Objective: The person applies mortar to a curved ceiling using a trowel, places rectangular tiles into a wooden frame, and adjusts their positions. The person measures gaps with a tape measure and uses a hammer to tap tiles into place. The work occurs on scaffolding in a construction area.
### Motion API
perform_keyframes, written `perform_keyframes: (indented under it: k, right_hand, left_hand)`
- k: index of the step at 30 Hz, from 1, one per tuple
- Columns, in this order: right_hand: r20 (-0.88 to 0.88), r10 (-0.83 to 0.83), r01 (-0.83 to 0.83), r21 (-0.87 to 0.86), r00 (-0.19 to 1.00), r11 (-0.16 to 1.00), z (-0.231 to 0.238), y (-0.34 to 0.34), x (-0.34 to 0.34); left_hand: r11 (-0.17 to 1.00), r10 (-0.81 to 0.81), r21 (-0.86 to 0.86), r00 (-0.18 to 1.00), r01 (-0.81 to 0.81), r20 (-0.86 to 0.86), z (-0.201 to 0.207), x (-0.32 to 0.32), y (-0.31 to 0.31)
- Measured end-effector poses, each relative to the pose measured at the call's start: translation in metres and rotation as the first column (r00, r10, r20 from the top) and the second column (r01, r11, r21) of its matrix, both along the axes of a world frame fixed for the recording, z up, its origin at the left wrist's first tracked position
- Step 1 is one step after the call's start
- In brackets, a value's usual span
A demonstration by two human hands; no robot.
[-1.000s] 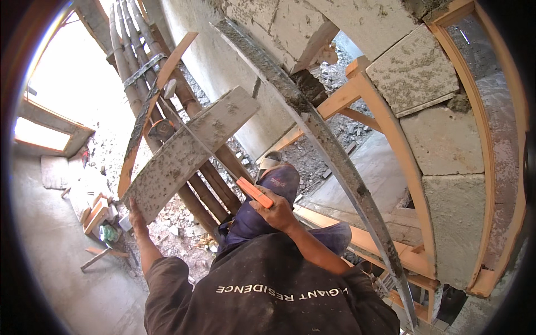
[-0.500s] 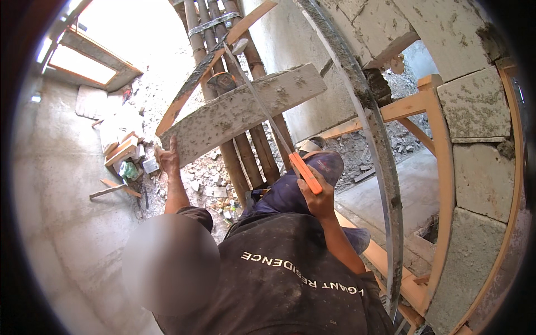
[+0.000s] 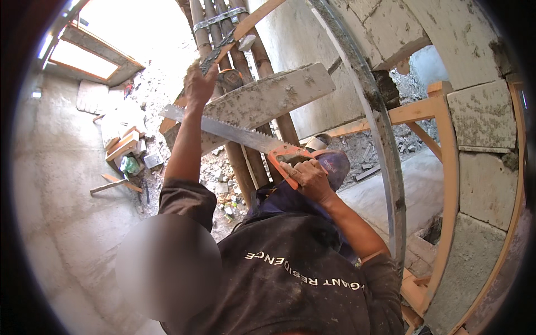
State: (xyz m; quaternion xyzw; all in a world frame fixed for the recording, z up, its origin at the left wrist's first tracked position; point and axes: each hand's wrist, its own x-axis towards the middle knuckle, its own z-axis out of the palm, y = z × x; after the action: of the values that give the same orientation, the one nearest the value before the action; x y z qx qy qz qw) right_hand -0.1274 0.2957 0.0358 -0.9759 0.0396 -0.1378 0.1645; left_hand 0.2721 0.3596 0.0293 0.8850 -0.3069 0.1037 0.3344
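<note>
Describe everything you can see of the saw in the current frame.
The saw is a hand saw with a long, grey, metal-looking blade and an orange handle shaped as a grip with an opening. Coarse teeth line the blade's upper edge in the picture. The right hand grips the handle, and the blade points left and slightly up the picture. It overlaps the pale, rough block; whether they touch is unclear. The left forearm hides part of the blade near its tip.

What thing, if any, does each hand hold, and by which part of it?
The right hand holds a handsaw by its orange handle. The left hand is at a wooden strip; a grip cannot be told.
</note>
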Motion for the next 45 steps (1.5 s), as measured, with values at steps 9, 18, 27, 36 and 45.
perform_keyframes:
  k: [9, 18, 27, 36, 45]
  right_hand:
    - [-0.634, 0.074, -0.023, 0.088, 0.77, 0.996, -0.001, -0.026, 0.015]
    - [-0.665, 0.154, 0.091, 0.318, 0.731, 0.944, 0.009, -0.03, 0.024]
    - [-0.587, 0.026, 0.188, 0.302, 0.809, 0.935, 0.012, -0.02, 0.021]
    - [-0.54, -0.031, 0.183, 0.229, 0.841, 0.956, 0.008, -0.012, 0.017]
    - [-0.3, -0.108, 0.184, 0.239, 0.948, 0.954, -0.027, 0.0, 0.004]
  left_hand:
    - [0.846, 0.005, 0.44, 0.822, 0.3, -0.57, -0.074, 0.045, -0.047]
    - [0.933, 0.044, 0.313, 0.804, 0.179, -0.593, -0.095, 0.055, -0.043]
    - [0.994, 0.103, 0.068, 0.874, -0.08, -0.475, -0.06, 0.017, -0.032]
    - [0.993, 0.109, 0.106, 0.81, -0.058, -0.577, -0.077, 0.024, -0.017]
    - [0.95, 0.148, 0.306, 0.779, 0.059, -0.61, -0.1, 0.053, -0.029]
